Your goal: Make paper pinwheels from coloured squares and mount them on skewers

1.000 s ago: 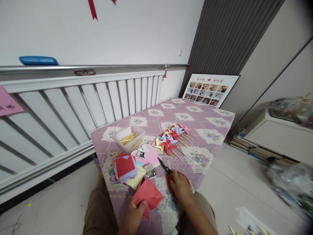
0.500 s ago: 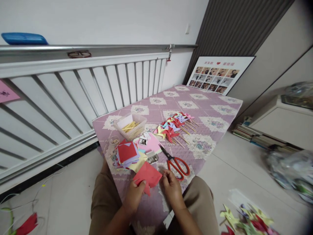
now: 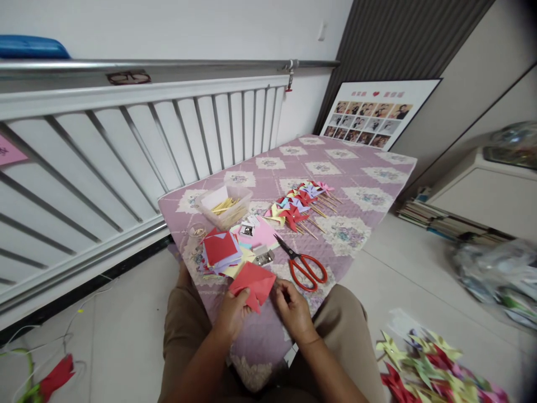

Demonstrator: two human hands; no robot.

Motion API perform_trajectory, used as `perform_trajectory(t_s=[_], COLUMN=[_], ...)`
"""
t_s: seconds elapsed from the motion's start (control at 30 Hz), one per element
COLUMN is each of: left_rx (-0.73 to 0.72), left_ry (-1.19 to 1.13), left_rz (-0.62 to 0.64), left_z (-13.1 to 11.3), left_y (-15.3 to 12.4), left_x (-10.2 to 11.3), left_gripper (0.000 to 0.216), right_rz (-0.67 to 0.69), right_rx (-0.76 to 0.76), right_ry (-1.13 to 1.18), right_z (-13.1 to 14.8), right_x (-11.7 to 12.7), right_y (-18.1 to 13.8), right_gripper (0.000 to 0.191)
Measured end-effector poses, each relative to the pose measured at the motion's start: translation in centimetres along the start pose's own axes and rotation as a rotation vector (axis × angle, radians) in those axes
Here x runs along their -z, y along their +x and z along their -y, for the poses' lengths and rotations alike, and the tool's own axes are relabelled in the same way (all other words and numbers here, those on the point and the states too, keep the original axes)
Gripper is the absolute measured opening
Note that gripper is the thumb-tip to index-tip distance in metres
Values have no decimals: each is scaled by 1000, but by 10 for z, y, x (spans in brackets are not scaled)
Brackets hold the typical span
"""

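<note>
Red-handled scissors (image 3: 302, 264) flat on the quilted cloth (image 3: 369, 168), just beside a stack of coloured paper squares (image 3: 220, 250). Behind these, a clear box of wooden sticks (image 3: 225, 206) and a row of pinwheels (image 3: 300, 206). Photo board (image 3: 369, 115) against the wall.

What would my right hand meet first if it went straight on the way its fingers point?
Most likely the red folded paper, right at the fingertips of the right hand; behind it lies the stack of coloured squares.
</note>
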State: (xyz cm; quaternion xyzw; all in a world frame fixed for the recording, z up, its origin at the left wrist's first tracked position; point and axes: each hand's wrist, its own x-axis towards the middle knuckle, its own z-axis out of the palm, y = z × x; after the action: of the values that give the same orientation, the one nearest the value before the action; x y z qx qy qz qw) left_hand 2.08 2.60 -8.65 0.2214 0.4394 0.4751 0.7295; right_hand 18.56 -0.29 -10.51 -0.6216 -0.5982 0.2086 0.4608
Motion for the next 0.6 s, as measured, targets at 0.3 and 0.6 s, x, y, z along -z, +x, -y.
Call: perform_trajectory(t_s=[0.3, 0.6], left_rx=[-4, 12], left_ry=[34, 79], left_rz=[23, 82], left_z=[3, -2], left_y=[1, -3], left_x=[6, 6], left_gripper=[25, 33], right_rz=[1, 98], right_rx=[62, 101], right_ry=[-20, -28], right_z=[2, 12], right_x=[-4, -9], right_y=[-13, -21], right_gripper=[18, 35])
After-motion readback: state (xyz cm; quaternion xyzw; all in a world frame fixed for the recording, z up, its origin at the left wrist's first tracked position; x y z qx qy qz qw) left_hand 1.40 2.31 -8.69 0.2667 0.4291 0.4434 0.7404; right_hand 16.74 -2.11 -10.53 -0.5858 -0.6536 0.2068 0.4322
